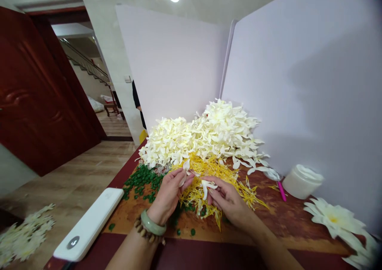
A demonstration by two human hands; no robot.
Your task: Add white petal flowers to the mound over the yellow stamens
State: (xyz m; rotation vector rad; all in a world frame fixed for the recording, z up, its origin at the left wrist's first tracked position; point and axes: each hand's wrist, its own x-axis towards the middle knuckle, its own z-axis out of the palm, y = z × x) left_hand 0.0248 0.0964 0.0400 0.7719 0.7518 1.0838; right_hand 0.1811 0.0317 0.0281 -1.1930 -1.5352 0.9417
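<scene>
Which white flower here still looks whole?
The big open flower at the far right, with its yellow centre showing. The big heap is made of loose white petals, not a whole flower.

Table (286,218) reference points: power bank (88,224) at left edge. White jar (302,181), pink pen (281,191) and white flower (334,218) at right end. White partition boards (298,83) stand behind table. Red wooden door (44,90) stands beyond left edge.
</scene>
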